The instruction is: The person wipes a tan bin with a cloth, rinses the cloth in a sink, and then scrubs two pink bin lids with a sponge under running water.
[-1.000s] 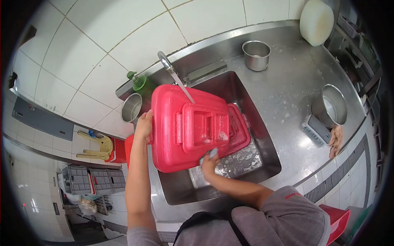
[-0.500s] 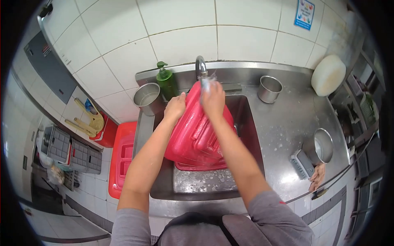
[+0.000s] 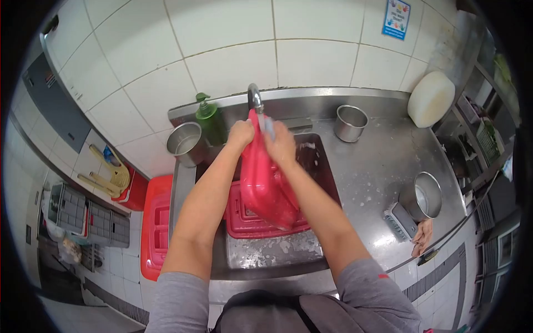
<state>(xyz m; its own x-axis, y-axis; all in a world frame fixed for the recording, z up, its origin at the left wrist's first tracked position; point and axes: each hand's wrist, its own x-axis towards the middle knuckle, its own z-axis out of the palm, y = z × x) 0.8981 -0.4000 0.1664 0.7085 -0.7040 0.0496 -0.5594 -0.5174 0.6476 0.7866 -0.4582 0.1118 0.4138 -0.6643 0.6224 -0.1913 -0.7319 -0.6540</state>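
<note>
A wet red plastic lid (image 3: 261, 180) is tilted steeply on edge under the running faucet (image 3: 255, 97). My left hand (image 3: 242, 133) grips its upper left edge, fingers partly hidden behind it. On the other side, my right hand (image 3: 282, 145) is closed around a pale grey pad (image 3: 269, 127) pressed near the lid's top edge; motion blurs both. A second red lid (image 3: 239, 226) lies flat below in the steel sink (image 3: 244, 272), among suds and water.
Left of the sink stand a steel pot (image 3: 186, 143) and a green pump bottle (image 3: 209, 119). The right counter holds a steel cup (image 3: 351, 123), another pot (image 3: 423, 197), a scrub brush (image 3: 401, 221) and a white jug (image 3: 431, 100). A red bin (image 3: 152, 244) sits at floor left.
The lid has turned from showing its broad face to nearly edge-on, uncovering more of the lid beneath it. My right hand has moved slightly down along it. The view has shifted a little.
</note>
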